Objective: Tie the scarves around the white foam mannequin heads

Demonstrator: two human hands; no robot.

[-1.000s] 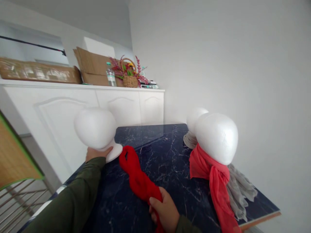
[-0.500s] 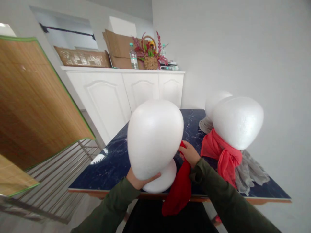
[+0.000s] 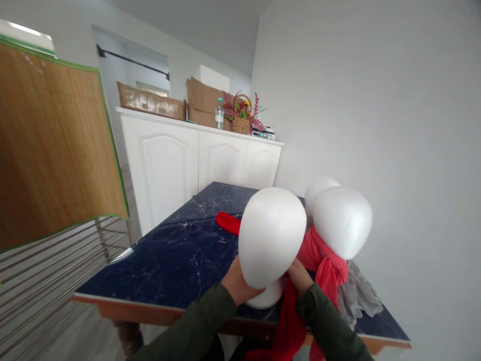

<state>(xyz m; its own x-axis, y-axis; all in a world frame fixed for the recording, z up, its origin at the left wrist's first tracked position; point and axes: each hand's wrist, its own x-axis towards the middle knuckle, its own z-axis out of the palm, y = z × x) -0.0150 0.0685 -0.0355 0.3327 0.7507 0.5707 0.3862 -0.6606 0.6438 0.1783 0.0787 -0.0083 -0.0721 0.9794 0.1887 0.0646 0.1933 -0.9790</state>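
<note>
A white foam mannequin head [image 3: 272,233] stands near the front edge of the dark blue table. My left hand [image 3: 239,282] is at the left of its neck, gripping there, with the fingers partly hidden under the head. A red scarf [image 3: 289,321] hangs over the table's front edge, to the right of the neck. Closed on it near the neck is my right hand [image 3: 299,277], its fingertips hidden behind the foam. Another stretch of red cloth lies on the tabletop behind the head, to the left.
Two more foam heads stand at the right, the nearer head [image 3: 341,220] wearing a coral scarf [image 3: 328,273]. Grey cloth [image 3: 356,296] lies beside it. A metal rack with a bamboo mat [image 3: 63,145] is at the left, and a white cabinet [image 3: 165,155] stands behind the table [image 3: 165,265].
Red cloth now lies across the tabletop behind the head, extending out to the left. The view has shifted left, and the right hand is now closer in at the neck.
</note>
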